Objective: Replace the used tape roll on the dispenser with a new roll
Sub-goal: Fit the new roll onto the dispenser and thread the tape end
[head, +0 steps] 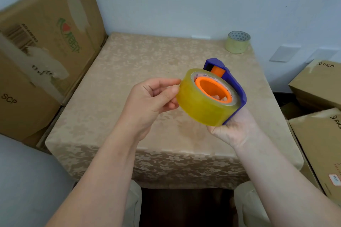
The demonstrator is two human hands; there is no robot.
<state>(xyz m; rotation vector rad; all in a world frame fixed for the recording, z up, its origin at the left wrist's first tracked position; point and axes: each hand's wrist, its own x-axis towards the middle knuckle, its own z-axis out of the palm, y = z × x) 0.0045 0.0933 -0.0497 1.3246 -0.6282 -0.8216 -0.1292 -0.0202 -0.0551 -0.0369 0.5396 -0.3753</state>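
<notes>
A thick yellowish tape roll (201, 106) sits on the orange hub (212, 88) of a blue dispenser (235, 86), held above the table's middle. My right hand (233, 128) grips the dispenser from below and behind; its fingertips show through the hub. My left hand (155, 97) pinches the roll's left edge between thumb and fingers. A thin, pale, nearly spent tape roll (238, 42) stands on end at the table's far right corner.
The table (129, 79) has a beige patterned cloth. Large cardboard boxes (42, 46) lean at the left. More boxes (319, 86) are stacked at the right. A white wall is behind.
</notes>
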